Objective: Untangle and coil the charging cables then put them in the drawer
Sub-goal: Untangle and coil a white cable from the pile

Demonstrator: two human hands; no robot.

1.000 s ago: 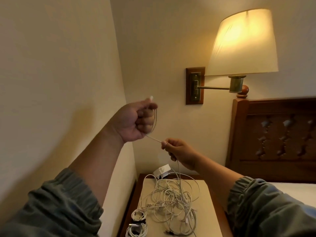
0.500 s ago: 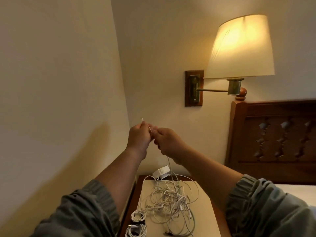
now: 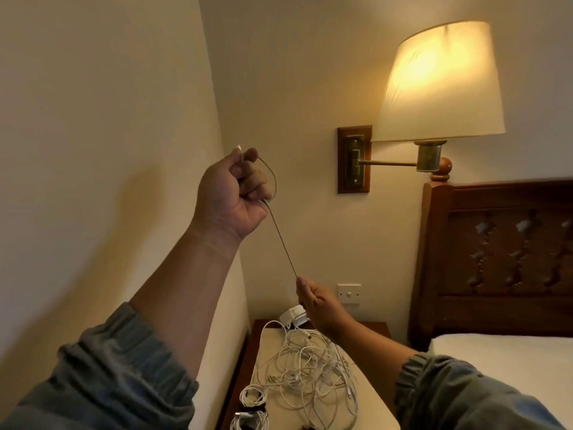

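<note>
White cable (image 3: 282,240) is getting coiled. The left hand (image 3: 232,193) grips a loop, the right hand (image 3: 313,301) pinches it. Next, maybe another loop.

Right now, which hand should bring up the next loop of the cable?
The right hand, probably. It pinches the cable low, nearest the tangled pile, so it can feed more up. The left hand is raised, gripping the plug end and one loop.
</note>
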